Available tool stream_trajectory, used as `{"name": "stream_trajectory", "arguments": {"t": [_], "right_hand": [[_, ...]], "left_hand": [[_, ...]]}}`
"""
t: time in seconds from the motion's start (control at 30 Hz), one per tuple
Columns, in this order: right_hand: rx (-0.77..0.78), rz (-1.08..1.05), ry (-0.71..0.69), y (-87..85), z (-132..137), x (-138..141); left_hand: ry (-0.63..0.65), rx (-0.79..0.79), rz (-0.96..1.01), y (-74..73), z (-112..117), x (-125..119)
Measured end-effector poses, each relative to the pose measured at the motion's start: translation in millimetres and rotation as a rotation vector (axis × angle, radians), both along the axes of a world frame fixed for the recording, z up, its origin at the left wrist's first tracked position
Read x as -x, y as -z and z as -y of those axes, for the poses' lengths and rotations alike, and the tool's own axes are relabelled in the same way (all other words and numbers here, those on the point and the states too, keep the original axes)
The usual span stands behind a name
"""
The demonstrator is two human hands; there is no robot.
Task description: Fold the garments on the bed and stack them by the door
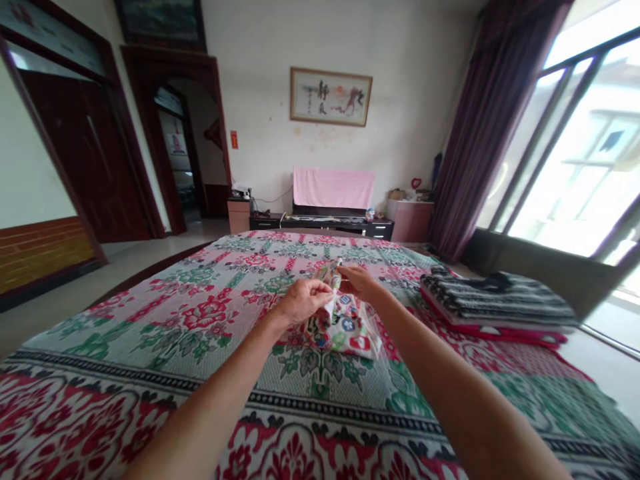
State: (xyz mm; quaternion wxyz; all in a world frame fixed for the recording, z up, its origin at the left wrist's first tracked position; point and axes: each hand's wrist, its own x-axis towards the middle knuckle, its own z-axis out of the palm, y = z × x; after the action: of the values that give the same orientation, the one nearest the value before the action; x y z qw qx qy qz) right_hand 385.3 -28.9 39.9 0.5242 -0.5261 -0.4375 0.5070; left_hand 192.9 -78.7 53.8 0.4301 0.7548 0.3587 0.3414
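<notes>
A small printed cloth (345, 327), white with coloured patches, is lifted off the flowered bedspread (210, 313). My left hand (303, 301) pinches its upper edge from the left. Close beside it, my right hand (361, 283) pinches the same edge from the right. The rest of the cloth hangs down and rests on the bedspread below my hands.
A folded stack of striped and red textiles (495, 303) lies on the bed at the right. Beyond the bed stand a low dark cabinet (325, 223) with a pink towel (333, 188), a doorway (183, 160) at the left, and windows with dark curtains (480, 127) at the right.
</notes>
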Motion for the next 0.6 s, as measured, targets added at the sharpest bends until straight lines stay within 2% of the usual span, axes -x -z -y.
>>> {"name": "stream_trajectory", "arguments": {"t": [0.13,0.27,0.4,0.5,0.6], "right_hand": [[0.032,-0.061,0.036,14.6,16.2,-19.3],[0.052,-0.076,0.092,31.6,24.0,-28.7],[-0.005,0.015,0.069,47.7,22.5,-32.6],[-0.061,0.157,0.147,56.7,17.4,-35.6],[-0.074,0.332,0.242,62.2,12.9,-40.2]], "left_hand": [[0.05,0.057,-0.023,25.5,9.0,-29.7],[0.086,0.014,-0.072,46.5,8.8,-39.6],[0.128,-0.081,-0.138,47.5,9.9,-37.4],[0.015,-0.243,-0.201,40.6,8.1,-31.1],[-0.108,-0.469,-0.291,44.1,-1.2,-22.2]]}}
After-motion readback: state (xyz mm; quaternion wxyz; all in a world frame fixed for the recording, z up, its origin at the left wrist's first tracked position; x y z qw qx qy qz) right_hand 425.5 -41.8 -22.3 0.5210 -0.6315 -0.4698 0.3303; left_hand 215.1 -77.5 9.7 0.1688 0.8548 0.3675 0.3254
